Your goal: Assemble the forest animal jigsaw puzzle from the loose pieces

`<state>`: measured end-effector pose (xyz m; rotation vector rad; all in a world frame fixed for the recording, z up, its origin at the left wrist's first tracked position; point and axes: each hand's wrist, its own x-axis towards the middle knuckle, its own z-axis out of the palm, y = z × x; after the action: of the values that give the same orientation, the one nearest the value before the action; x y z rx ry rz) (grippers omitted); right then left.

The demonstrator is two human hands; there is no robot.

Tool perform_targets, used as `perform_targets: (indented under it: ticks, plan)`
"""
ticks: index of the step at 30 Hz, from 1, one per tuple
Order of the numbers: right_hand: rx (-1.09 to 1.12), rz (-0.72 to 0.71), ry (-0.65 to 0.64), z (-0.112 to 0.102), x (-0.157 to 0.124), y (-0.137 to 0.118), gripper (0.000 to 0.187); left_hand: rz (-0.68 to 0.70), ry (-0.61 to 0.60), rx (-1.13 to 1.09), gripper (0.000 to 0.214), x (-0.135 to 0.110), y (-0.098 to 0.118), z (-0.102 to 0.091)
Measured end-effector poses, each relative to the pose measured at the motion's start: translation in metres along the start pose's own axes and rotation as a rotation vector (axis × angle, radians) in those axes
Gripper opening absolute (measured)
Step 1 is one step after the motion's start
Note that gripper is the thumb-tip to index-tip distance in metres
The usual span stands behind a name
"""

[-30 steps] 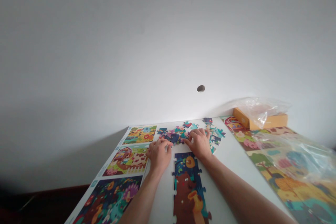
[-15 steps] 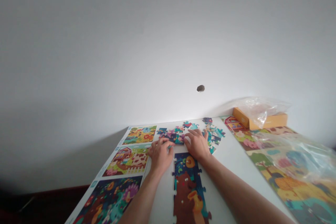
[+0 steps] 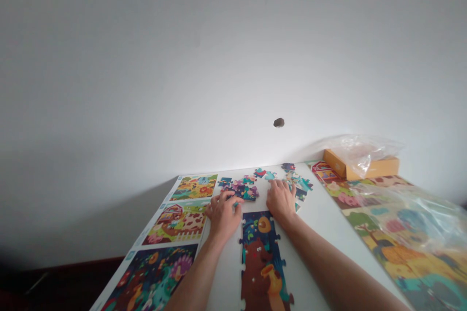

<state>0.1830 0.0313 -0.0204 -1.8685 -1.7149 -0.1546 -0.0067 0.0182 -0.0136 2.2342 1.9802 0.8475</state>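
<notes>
A partly joined jigsaw puzzle (image 3: 257,267) with a brown bear on dark blue lies on the white tabletop between my forearms. My left hand (image 3: 223,213) rests just beyond its upper left, fingers loosely bent and apart, at the near edge of a cluster of puzzle pieces (image 3: 241,188). A bit of teal shows between thumb and forefinger; whether it is a held piece is unclear. My right hand (image 3: 281,198) lies palm down with fingers stretched out, at the left side of another group of loose puzzle pieces (image 3: 303,184), some hidden beneath or behind it.
A printed picture sheet (image 3: 189,221) with farm, jungle and night scenes lies along the left edge. On the right are an assembled animal picture (image 3: 394,233), crumpled clear plastic (image 3: 426,214) and an orange box (image 3: 372,169). A white wall (image 3: 219,82) stands behind.
My right hand has shifted to the right, away from the left cluster, uncovering its right end and covering more of the right-hand pieces. The left hand has hardly moved.
</notes>
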Motion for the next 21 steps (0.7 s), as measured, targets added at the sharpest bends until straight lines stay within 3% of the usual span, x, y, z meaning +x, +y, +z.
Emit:
perform_targets:
  ticks: [10, 14, 17, 21]
  plan:
    - [0.085, -0.043, -0.117, 0.0019, 0.0024, 0.0006, 0.049, -0.006, 0.008, 0.003, 0.022, 0.0005, -0.0013, 0.0017]
    - [0.042, -0.022, -0.019, 0.0020, 0.0007, -0.0012, 0.039, -0.015, -0.003, -0.002, 0.022, 0.0005, -0.0012, 0.0020]
    - [-0.063, 0.097, 0.103, 0.0018, -0.0016, -0.0027, 0.035, -0.018, 0.000, -0.003, 0.023, 0.0003, -0.0011, 0.0016]
    - [-0.119, 0.176, 0.085, 0.0015, -0.0031, -0.0033, 0.043, -0.019, 0.001, -0.008, 0.022, -0.0002, -0.0007, 0.0002]
